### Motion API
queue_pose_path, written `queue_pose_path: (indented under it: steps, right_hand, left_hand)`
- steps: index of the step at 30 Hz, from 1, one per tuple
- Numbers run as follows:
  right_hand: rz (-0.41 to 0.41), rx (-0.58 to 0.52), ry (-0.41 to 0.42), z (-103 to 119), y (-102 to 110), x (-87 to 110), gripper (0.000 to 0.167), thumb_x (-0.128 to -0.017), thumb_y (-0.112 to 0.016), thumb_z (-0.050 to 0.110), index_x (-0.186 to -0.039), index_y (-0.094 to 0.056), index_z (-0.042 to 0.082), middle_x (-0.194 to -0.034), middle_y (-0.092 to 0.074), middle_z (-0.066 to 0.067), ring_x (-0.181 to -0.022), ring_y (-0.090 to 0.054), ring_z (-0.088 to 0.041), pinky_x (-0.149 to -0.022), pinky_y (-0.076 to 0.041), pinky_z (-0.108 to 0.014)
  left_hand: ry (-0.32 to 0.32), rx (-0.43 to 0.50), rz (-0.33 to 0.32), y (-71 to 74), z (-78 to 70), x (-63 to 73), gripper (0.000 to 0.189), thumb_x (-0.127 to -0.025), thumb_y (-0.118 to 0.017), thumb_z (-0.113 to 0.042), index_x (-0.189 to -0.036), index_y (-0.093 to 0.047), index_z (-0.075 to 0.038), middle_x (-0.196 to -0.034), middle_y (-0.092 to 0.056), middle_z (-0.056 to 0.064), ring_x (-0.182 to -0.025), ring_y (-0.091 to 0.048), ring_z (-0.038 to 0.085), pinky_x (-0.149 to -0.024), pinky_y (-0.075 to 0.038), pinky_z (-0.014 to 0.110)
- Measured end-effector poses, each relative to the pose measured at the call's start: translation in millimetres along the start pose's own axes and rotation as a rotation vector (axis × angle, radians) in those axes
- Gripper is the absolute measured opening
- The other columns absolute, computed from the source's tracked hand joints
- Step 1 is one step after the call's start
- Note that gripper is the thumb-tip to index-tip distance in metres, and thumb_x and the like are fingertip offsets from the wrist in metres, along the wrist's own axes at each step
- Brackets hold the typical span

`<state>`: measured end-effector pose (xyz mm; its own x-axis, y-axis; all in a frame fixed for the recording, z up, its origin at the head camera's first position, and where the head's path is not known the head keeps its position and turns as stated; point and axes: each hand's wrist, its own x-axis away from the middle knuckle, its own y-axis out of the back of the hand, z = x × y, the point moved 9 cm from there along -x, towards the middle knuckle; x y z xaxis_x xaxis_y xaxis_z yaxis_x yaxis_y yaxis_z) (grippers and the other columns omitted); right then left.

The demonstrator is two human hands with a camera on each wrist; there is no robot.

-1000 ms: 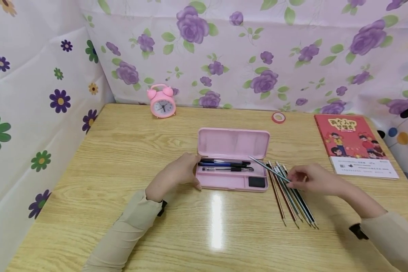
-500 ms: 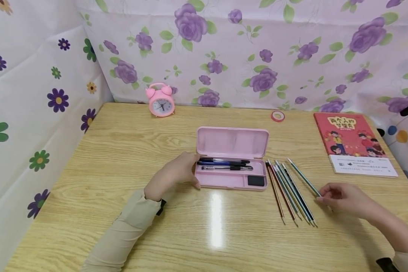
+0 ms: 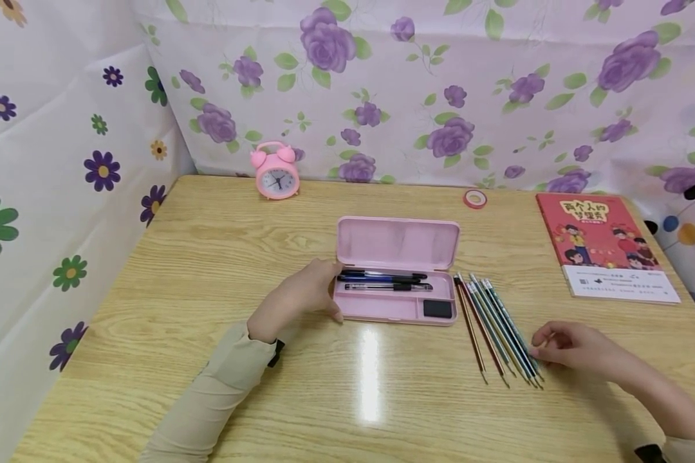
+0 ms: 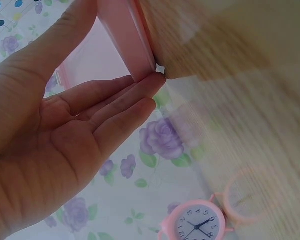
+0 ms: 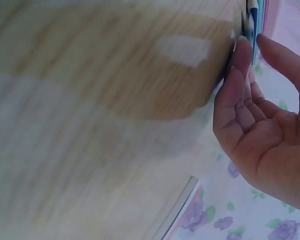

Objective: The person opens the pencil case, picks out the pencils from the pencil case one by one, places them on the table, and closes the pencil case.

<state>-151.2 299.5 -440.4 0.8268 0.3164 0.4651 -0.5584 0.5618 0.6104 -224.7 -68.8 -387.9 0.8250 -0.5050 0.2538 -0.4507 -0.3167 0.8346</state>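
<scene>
The pink pencil case (image 3: 376, 310) lies with its lid up. Black and blue pens (image 3: 382, 278) and a black eraser (image 3: 437, 309) are inside it. My left hand (image 3: 298, 292) holds the case's left end, thumb at the front corner and fingers toward the back; the left wrist view shows the fingertips against its edge. Right of the case, several pencils (image 3: 489, 328) lie side by side on the table. At the lower end of the rightmost patterned pencil (image 3: 506, 318), my right hand (image 3: 579, 350) has thumb and index finger around it.
A pink alarm clock (image 3: 277, 173) stands at the back left. A red roll of tape (image 3: 475, 199) lies near the table's back edge. At the right is a red-covered book (image 3: 605, 244). Floral cloth hangs behind the table (image 3: 220, 257).
My right hand swung right and toward me with a pencil, then moved back left and laid it along the right side of the row. My left hand has stayed at the case.
</scene>
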Motion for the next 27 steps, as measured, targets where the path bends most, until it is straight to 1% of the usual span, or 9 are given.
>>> queue_pose_path:
  steps: [4, 8, 12, 14, 16, 18, 21, 24, 27]
  right_hand:
    - [-0.016, 0.057, -0.001, 6, 8, -5.4, 0.032, -0.091, -0.058, 0.034, -0.104, -0.062, 0.005, -0.078, -0.058, -0.002, -0.067, -0.050, -0.007, -0.057, -0.044, -0.023]
    - [-0.038, 0.114, 0.020, 14, 21, -17.8, 0.034, -0.094, -0.054, 0.036, -0.109, -0.063, 0.007, -0.082, -0.061, -0.001, -0.071, -0.053, -0.011, -0.060, -0.046, -0.024]
    - [-0.062, 0.115, 0.068, 28, 36, -34.9, 0.035, -0.095, -0.052, 0.035, -0.111, -0.062, 0.005, -0.085, -0.063, -0.002, -0.075, -0.056, -0.013, -0.063, -0.048, -0.027]
    - [-0.081, 0.108, 0.079, 34, 43, -44.3, 0.036, -0.095, -0.052, 0.036, -0.112, -0.061, 0.006, -0.085, -0.063, -0.003, -0.075, -0.056, -0.015, -0.062, -0.048, -0.028]
    - [-0.101, 0.090, 0.111, 42, 50, -54.8, 0.035, -0.095, -0.052, 0.034, -0.113, -0.061, 0.006, -0.084, -0.064, -0.006, -0.074, -0.057, -0.018, -0.062, -0.048, -0.030]
    - [-0.115, 0.080, 0.126, 48, 57, -66.0, 0.036, -0.095, -0.051, 0.036, -0.114, -0.060, 0.006, -0.085, -0.063, -0.008, -0.076, -0.057, -0.021, -0.064, -0.049, -0.031]
    - [-0.132, 0.063, 0.145, 60, 65, -83.6, 0.040, -0.095, -0.051, 0.040, -0.115, -0.060, 0.006, -0.090, -0.064, -0.011, -0.082, -0.059, -0.024, -0.069, -0.051, -0.035]
    - [-0.119, 0.061, 0.169, 73, 70, -100.5, 0.045, -0.095, -0.050, 0.041, -0.119, -0.058, 0.004, -0.098, -0.065, -0.013, -0.089, -0.060, -0.025, -0.075, -0.051, -0.038]
    - [-0.067, 0.024, 0.200, 87, 71, -116.8, 0.048, -0.096, -0.047, 0.040, -0.124, -0.055, 0.001, -0.107, -0.065, -0.015, -0.096, -0.061, -0.026, -0.082, -0.051, -0.041]
  left_hand:
    - [-0.008, -0.008, -0.004, 0.5, -1.1, -0.4, 0.074, -0.060, -0.088, -0.020, -0.120, -0.054, 0.004, -0.114, -0.061, 0.016, -0.107, -0.054, 0.028, -0.096, -0.043, 0.041]
    - [0.003, 0.001, 0.009, -0.6, -0.8, 0.0, 0.078, -0.062, -0.087, -0.020, -0.125, -0.050, 0.006, -0.118, -0.059, 0.018, -0.110, -0.054, 0.026, -0.098, -0.043, 0.039]
    - [0.010, 0.016, 0.017, -1.0, -0.2, 1.6, 0.083, -0.063, -0.086, -0.019, -0.130, -0.046, 0.007, -0.122, -0.057, 0.019, -0.113, -0.053, 0.026, -0.100, -0.041, 0.038]
    - [0.008, 0.018, 0.018, -1.6, -0.5, 1.6, 0.083, -0.063, -0.086, -0.019, -0.131, -0.046, 0.007, -0.123, -0.057, 0.018, -0.114, -0.052, 0.026, -0.101, -0.041, 0.038]
    - [0.014, 0.022, 0.020, -2.5, 0.2, 1.6, 0.082, -0.063, -0.087, -0.019, -0.130, -0.046, 0.006, -0.123, -0.057, 0.018, -0.115, -0.051, 0.026, -0.101, -0.040, 0.038]
    - [0.015, 0.027, 0.022, -3.5, 0.6, 1.2, 0.084, -0.062, -0.087, -0.019, -0.132, -0.045, 0.006, -0.125, -0.056, 0.018, -0.116, -0.051, 0.026, -0.102, -0.040, 0.038]
    - [0.010, 0.028, 0.019, -4.5, 0.8, 0.7, 0.081, -0.062, -0.087, -0.019, -0.129, -0.047, 0.005, -0.124, -0.056, 0.018, -0.115, -0.051, 0.026, -0.100, -0.041, 0.038]
    - [0.000, 0.021, 0.012, -4.0, 0.5, 0.7, 0.082, -0.061, -0.087, -0.019, -0.128, -0.047, 0.006, -0.122, -0.057, 0.018, -0.115, -0.052, 0.027, -0.100, -0.042, 0.038]
    - [-0.011, 0.015, 0.000, -2.3, -0.2, 0.3, 0.083, -0.061, -0.087, -0.020, -0.129, -0.047, 0.006, -0.122, -0.058, 0.018, -0.115, -0.053, 0.027, -0.101, -0.041, 0.038]
